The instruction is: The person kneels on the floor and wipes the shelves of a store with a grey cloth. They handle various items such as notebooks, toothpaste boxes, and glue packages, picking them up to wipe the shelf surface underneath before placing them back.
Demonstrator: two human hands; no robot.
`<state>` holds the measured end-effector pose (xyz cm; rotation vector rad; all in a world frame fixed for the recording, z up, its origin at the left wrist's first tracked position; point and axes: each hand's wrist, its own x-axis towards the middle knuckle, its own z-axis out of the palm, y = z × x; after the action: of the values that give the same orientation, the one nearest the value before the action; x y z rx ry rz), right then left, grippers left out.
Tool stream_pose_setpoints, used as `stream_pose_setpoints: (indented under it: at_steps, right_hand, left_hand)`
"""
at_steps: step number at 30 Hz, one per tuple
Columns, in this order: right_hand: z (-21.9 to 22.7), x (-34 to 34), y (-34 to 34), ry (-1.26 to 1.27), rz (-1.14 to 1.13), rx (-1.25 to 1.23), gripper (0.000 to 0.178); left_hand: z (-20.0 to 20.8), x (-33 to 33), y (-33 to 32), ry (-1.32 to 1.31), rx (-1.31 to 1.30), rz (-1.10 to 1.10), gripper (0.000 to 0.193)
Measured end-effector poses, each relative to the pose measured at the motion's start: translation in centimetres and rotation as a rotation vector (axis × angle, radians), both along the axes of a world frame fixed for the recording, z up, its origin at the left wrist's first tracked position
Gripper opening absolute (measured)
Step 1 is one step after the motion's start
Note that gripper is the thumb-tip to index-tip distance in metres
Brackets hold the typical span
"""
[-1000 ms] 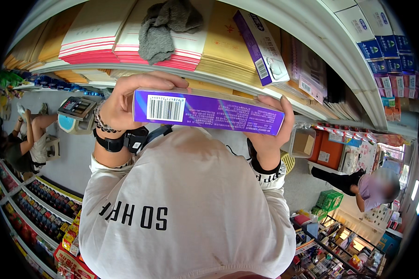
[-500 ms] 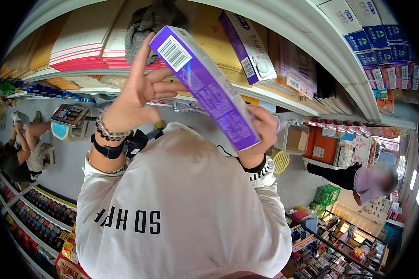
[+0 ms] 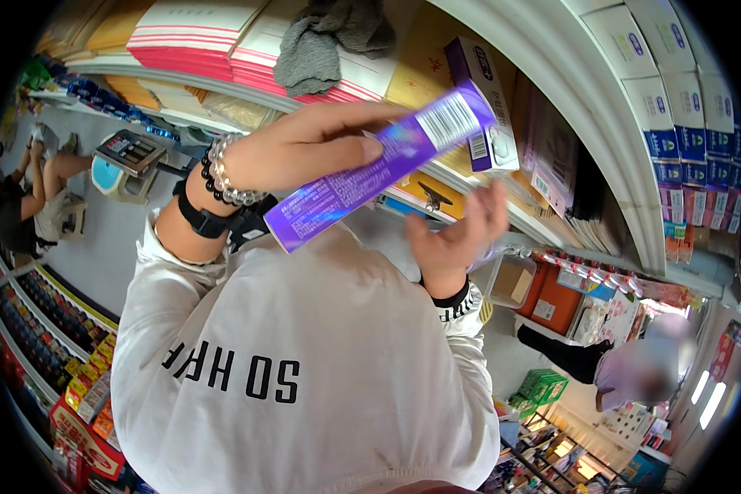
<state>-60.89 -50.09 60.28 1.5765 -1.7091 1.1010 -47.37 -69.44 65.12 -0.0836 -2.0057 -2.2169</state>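
Observation:
My left hand [image 3: 305, 152] grips a long purple toothpaste box [image 3: 342, 189] around its middle, the thumb lying across the printed face. The box slants up to the right, its barcode end the higher one. My right hand [image 3: 461, 243] is off the box, lower right of it, with its fingers apart and slightly blurred; nothing shows in it. A second toothpaste box [image 3: 502, 123], purple and white with a tooth picture, rests on the shelf just behind the barcode end of the held one.
The shelf carries stacked red-edged paper [image 3: 189, 45], a grey cloth [image 3: 313, 62] and yellow envelopes [image 3: 416, 62]. Toothpaste boxes [image 3: 667, 103] are stacked at the upper right. A person [image 3: 634, 366] is at the right, another [image 3: 37, 185] sits far left near a small stool [image 3: 119, 177].
The toothpaste box has passed from my right hand to my left and turned, its barcode end swinging from upper left to upper right. My right hand has let go. The view has shifted somewhat.

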Motion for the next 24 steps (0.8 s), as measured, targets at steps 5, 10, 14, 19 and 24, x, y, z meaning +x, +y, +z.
stream_pose_setpoints:
  at_steps: [5, 10, 14, 19, 24]
  right_hand:
    - [1.7, -1.4, -0.7, -0.047, 0.031, -0.009, 0.091]
    - [2.4, -2.1, -0.1, -0.215, 0.159, 0.202, 0.087]
    - [2.4, -2.6, 1.1, -0.087, 0.193, 0.109, 0.079]
    - [1.3, -1.1, 2.4, -0.269, -0.02, -0.269, 0.074]
    - [1.2, -1.6, 1.4, -0.172, -0.251, -0.204, 0.084]
  left_hand:
    - [1.4, -0.1, -1.3, -0.137, -0.342, -0.259, 0.044]
    - [1.8, -0.4, -1.8, -0.076, -0.466, -0.328, 0.043]
    - [2.2, -0.1, -2.7, -0.071, -0.381, -0.292, 0.044]
    - [1.3, 0.3, -3.2, 0.097, 0.004, 0.161, 0.038]
    - [0.0, -1.3, -3.6, 0.196, -0.117, 0.541, 0.029]
